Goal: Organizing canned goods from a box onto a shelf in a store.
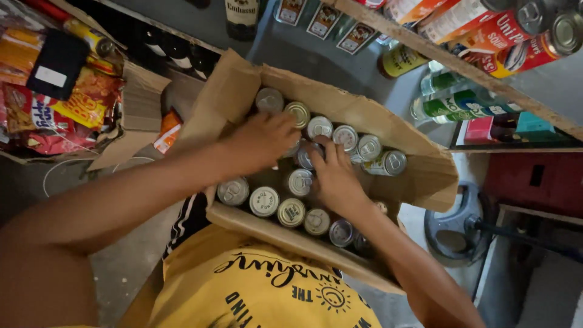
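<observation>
Head view looks straight down at a person in a yellow shirt (261, 291) bent over an open cardboard box (419, 176) packed with cans (264, 201) standing upright, silver tops up, rows tight so they brace each other. Box flaps are folded outward, keeping the opening free for both arms. Left hand (264, 141) is in the box's far left part, fingers curled down over a can top there; whether it actually grips one cannot be told. Right hand (335, 179) sits mid-box, fingers (320, 152) bent and pressed among the can tops, grip also unclear. Near row by the box's front edge is untouched. A wooden shelf (449, 61) at upper right carries more tins lying on their sides; snack packets (73, 103) are piled at left.
</observation>
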